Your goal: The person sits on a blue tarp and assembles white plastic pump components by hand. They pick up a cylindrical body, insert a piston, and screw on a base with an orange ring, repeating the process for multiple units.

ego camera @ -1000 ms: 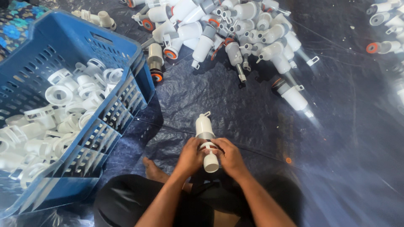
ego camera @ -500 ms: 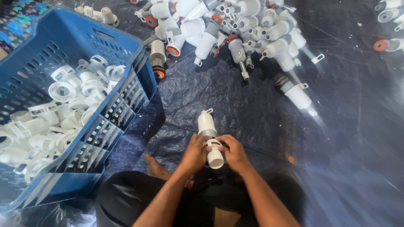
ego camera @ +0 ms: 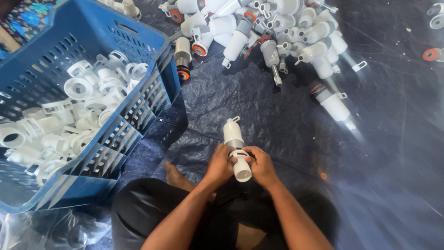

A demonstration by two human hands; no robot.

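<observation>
Just above the sitter's lap, a white plastic pipe fitting (ego camera: 237, 148) is pinched between both hands: left hand (ego camera: 219, 165) and right hand (ego camera: 262, 165) closed around its lower end. A blue crate (ego camera: 152, 51) of white rings sits left; a heap of fittings (ego camera: 277, 32) lies beyond.

A blue crate (ego camera: 152, 46) of white plastic rings (ego camera: 78, 88) sits beside a heap of white fittings (ego camera: 277, 28) on dark sheeting (ego camera: 393, 153)

I'm sitting on the floor of a small assembly workshop: a dark plastic sheet (ego camera: 286, 115) covers the ground, a heap of white plastic fittings (ego camera: 277, 32) fills the upper frame, a blue crate (ego camera: 152, 51) of parts stands at left.
</observation>
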